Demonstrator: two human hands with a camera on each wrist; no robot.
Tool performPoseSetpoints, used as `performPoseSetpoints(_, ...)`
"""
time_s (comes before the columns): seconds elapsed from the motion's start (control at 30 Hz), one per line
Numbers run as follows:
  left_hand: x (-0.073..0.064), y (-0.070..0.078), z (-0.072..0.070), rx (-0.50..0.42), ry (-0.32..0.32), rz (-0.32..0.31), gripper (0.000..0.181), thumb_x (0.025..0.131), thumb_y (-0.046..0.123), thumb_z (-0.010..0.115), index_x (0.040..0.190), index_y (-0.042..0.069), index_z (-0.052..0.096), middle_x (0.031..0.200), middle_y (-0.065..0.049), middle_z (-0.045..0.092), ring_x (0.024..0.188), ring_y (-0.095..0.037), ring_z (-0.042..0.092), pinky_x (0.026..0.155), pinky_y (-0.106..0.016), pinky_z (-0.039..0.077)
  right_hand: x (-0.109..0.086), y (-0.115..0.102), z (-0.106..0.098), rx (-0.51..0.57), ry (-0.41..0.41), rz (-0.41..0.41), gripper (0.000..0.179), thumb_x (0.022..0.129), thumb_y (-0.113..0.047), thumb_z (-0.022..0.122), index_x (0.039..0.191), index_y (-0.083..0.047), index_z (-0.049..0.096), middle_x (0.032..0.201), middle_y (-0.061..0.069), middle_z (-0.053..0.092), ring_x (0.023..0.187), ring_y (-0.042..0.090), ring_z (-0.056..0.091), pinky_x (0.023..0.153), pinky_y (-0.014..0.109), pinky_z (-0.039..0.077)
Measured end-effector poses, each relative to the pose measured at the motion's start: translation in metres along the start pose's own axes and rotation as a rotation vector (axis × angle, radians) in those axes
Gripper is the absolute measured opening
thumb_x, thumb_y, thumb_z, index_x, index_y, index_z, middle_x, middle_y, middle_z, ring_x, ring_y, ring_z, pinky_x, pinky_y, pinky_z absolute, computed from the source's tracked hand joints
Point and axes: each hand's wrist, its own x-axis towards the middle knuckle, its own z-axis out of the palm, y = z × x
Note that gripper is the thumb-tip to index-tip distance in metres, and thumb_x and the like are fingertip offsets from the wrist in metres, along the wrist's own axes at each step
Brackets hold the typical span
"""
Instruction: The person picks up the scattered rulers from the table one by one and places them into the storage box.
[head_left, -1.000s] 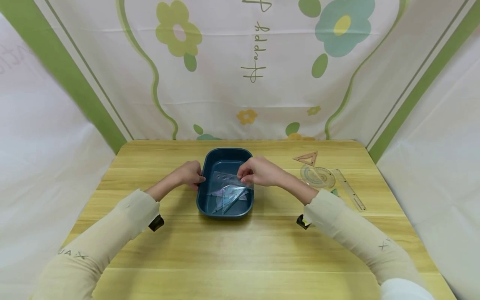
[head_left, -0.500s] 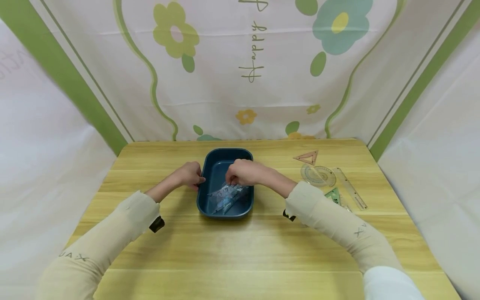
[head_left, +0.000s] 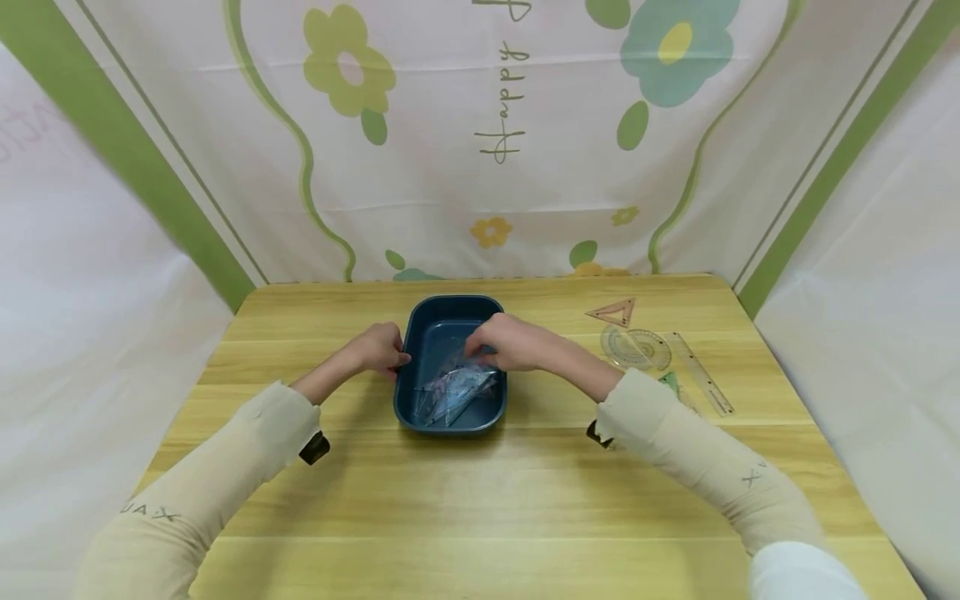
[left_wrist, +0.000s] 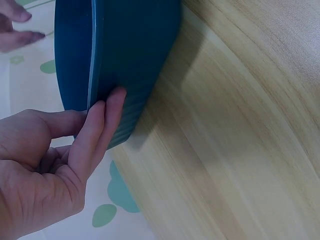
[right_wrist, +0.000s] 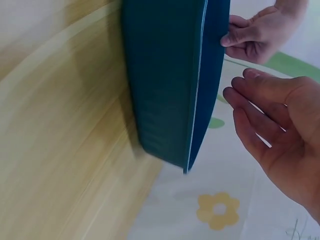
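On the table, toward its far edge, stands a blue bin, upright, its long side running away from the person. The left hand grips the bin's left rim, thumb on the inner side and fingers against the outer wall, as the left wrist view shows. Over the right part of the bin hangs the right hand, its fingers slightly bent with a narrow gap to the thumb; nothing shows between them. Just below its fingertips, several clear pieces lie overlapping on the near half of the bin's floor; glare and overlap make their exact number and outlines hard to tell. Well apart from the bin, on the right of the table, lie a reddish triangle, two clear protractors together and a clear ruler slanting just beside them. Near the right sleeve shows a green triangle, partly covered by that sleeve. Behind the table hangs a pale cloth printed with flowers, leaves and sideways lettering.
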Motion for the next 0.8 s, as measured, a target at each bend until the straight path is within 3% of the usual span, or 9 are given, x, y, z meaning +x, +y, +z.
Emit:
performPoseSetpoints(0.4,0.001,-0.001,0.001,-0.021,-0.004,-0.002,0.048,0.098,0.011,0.062,0.051,0.012,0.049,0.055,-0.009,0.064,0.071,-0.030,0.075,0.058,-0.022,0.053,-0.068,0.009,0.006,0.065,0.031,0.091,0.020,0.091,-0.008,0.071,0.111,-0.009,0.075,0.111,0.005,0.075,0.101,0.020,0.071,0.087,0.036,0.058)
performPoseSetpoints(0.8,0.003,-0.002,-0.001,-0.014,-0.011,-0.003,0.047,0.097,0.012,0.063,0.051,0.012,0.051,0.055,-0.008,0.063,0.067,-0.026,0.074,0.058,-0.021,0.053,-0.139,0.033,0.020,0.112,0.052,0.198,0.023,0.088,-0.006,0.074,0.111,-0.007,0.074,0.109,0.006,0.075,0.100,0.026,0.072,0.084,0.041,0.059)
